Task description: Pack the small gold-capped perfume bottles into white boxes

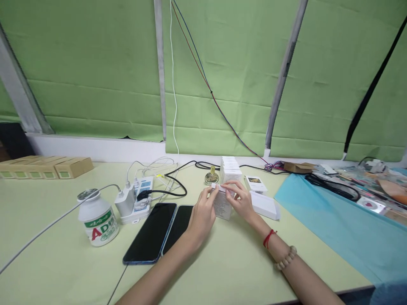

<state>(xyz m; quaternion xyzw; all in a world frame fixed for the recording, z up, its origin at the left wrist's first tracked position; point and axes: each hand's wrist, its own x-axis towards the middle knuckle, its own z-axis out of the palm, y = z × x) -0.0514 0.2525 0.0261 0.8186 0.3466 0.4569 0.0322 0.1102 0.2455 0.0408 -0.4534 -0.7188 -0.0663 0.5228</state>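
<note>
A small white printed box [223, 208] stands upright on the table between my hands. My left hand [204, 212] pinches its top left edge, thumb and fingers at the flap. On the other side, my right hand [239, 200] has its fingers bent over the top right of the same box. Just behind is a small round glass bottle with a gold cap [211, 176]. A row of white boxes [230, 168] stands further back. To the right lie a white box with a dark picture [255, 184] and an open white carton or tray [263, 206].
Two phones [149, 235] lie left of my hands. Beyond them are a white bottle [98, 220] and a power strip [143, 188] with plugs and cables. Brown boxes [74, 167] line the far left. A blue sheet [333, 220] covers the right side, near a black cable coil [332, 186].
</note>
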